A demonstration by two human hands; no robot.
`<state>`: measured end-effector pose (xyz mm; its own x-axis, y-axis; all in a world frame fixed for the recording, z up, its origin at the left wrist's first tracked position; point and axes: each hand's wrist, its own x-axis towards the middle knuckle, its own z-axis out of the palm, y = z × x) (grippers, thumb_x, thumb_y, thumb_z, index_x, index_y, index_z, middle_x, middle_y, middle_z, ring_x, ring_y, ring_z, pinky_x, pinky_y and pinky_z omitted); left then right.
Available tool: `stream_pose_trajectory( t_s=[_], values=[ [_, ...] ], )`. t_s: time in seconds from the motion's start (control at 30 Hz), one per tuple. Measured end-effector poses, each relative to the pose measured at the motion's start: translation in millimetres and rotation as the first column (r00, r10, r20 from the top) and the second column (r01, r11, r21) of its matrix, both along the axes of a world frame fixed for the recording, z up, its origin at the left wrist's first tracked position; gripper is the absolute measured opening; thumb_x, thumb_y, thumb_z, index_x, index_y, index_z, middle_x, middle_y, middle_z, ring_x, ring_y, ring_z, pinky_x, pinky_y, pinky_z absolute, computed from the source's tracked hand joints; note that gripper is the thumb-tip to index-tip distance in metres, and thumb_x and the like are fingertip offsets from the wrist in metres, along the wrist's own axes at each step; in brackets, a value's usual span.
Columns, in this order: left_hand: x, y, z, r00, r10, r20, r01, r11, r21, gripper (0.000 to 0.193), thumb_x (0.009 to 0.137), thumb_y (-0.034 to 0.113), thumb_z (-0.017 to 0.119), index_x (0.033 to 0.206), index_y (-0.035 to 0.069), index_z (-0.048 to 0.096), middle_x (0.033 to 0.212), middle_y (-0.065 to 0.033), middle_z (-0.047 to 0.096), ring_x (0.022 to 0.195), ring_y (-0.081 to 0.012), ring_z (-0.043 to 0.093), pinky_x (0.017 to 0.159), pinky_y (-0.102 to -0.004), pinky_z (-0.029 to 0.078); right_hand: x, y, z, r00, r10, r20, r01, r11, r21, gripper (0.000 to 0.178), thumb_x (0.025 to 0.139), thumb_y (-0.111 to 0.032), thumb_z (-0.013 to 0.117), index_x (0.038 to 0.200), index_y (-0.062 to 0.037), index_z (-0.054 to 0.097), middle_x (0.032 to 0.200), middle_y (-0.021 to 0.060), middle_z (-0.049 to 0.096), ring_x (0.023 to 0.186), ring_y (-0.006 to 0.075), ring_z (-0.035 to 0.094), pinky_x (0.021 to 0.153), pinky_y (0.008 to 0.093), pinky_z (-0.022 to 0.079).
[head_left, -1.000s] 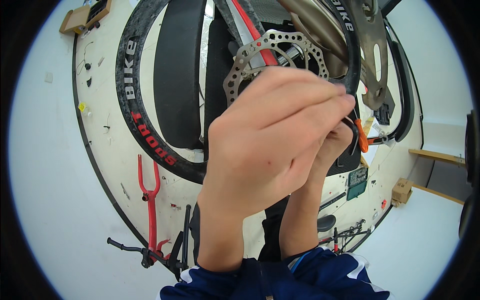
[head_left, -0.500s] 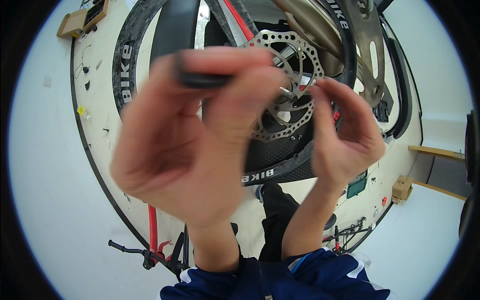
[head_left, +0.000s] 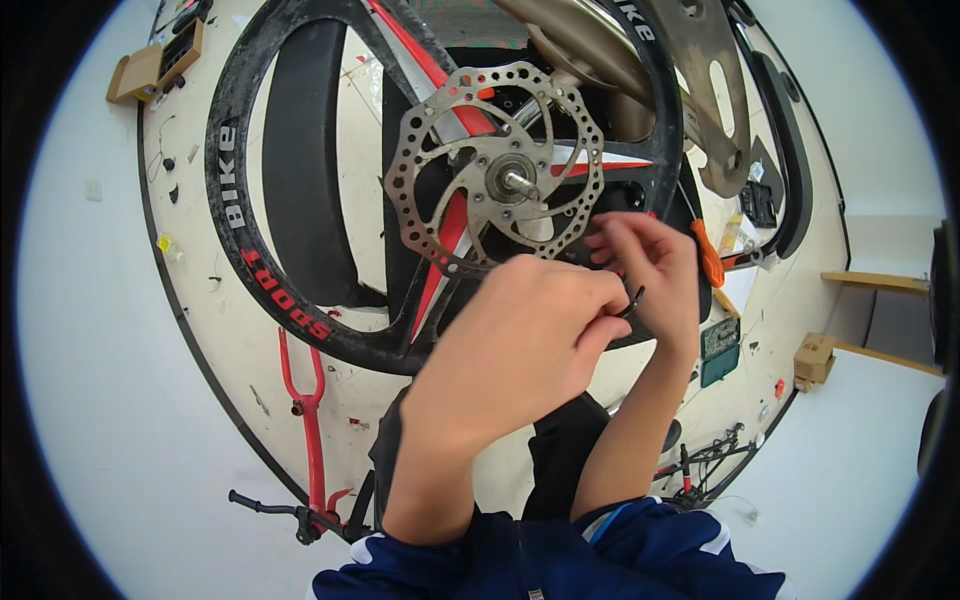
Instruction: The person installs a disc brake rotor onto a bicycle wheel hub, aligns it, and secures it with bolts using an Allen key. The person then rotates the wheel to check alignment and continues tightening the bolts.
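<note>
In front of me lies a black spoked wheel (head_left: 345, 350) with red and white spokes. A silver brake rotor (head_left: 490, 212), ringed with holes, is on its hub, and a threaded axle (head_left: 520, 185) sticks out of the centre. My left hand (head_left: 520, 345) is closed at the rotor's lower right edge. Between its thumb and forefinger a small, thin, curved black piece (head_left: 633, 302) shows; its kind is unclear. My right hand (head_left: 655, 275) is beside it with fingers curled together near the rotor. What those fingers hold, if anything, is hidden.
A screwdriver with an orange handle (head_left: 707, 252) lies right of the wheel, near a green case (head_left: 720, 368). A red bicycle frame (head_left: 314, 450) and handlebar (head_left: 262, 506) lie lower left. An open cardboard box (head_left: 135, 76) is far left. A brown metal part (head_left: 705, 90) stands upper right.
My left hand has moved right and down from in front of the rotor to beside my right hand. The rotor now shows almost whole. My view has shifted, placing the wheel further left.
</note>
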<state>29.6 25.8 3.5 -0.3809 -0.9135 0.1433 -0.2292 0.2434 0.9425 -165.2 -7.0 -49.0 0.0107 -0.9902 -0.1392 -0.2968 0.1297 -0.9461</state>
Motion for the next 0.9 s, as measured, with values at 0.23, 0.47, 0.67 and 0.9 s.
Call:
stream_pose_trajectory(
  t_s=[0.23, 0.47, 0.67, 0.9],
  values=[
    [-38.0, 3.1, -50.0, 0.931, 0.011, 0.364, 0.03, 0.994, -0.108, 0.012, 0.081, 0.004, 0.071, 0.092, 0.005, 0.075, 0.093, -0.0078, 0.066, 0.088, -0.0268, 0.063, 0.079, -0.0395, 0.052, -12.4, -9.2, -8.1, 0.995, -0.023, 0.097, 0.017, 0.997, 0.069, 0.036, 0.104, -0.029, 0.056, 0.107, 0.0042, 0.07, 0.081, 0.008, 0.071, 0.07, 0.0105, 0.065, 0.062, 0.0228, 0.051],
    [-16.8, 5.7, -30.8, 0.958, -0.143, 0.248, 0.111, 0.984, 0.139, 0.038, 0.083, 0.009, 0.074, 0.117, -0.005, 0.065, 0.115, -0.0172, 0.066, 0.1, -0.0328, 0.067, 0.087, -0.0376, 0.054, -2.7, -13.6, -14.8, 0.952, -0.018, 0.305, -0.013, 0.995, 0.097, 0.038, 0.104, -0.03, 0.056, 0.108, 0.0052, 0.07, 0.084, 0.0095, 0.072, 0.074, 0.014, 0.068, 0.066, 0.0256, 0.055],
    [30.4, 3.0, 2.2, 0.828, 0.399, -0.394, -0.505, 0.836, -0.216, 0.017, 0.086, -0.006, 0.067, 0.103, -0.007, 0.07, 0.103, -0.0168, 0.07, 0.086, -0.0155, 0.067, 0.074, -0.0255, 0.053, 11.4, -12.6, -13.4, 0.874, 0.066, 0.482, -0.115, 0.991, 0.074, 0.035, 0.104, -0.025, 0.055, 0.112, 0.006, 0.068, 0.091, 0.0119, 0.072, 0.076, 0.0163, 0.07, 0.069, 0.0279, 0.058],
    [25.4, -20.8, -30.9, 0.591, 0.688, -0.42, -0.8, 0.438, -0.409, 0.027, 0.09, -0.008, 0.06, 0.117, -0.01, 0.063, 0.125, -0.0274, 0.063, 0.116, -0.031, 0.063, 0.101, -0.0388, 0.048, 44.2, -13.2, -7.6, 0.769, 0.03, 0.639, -0.087, 0.994, 0.059, 0.029, 0.104, -0.021, 0.056, 0.117, 0.0032, 0.063, 0.086, 0.0104, 0.071, 0.075, 0.0161, 0.07, 0.065, 0.0283, 0.058]
  ],
)
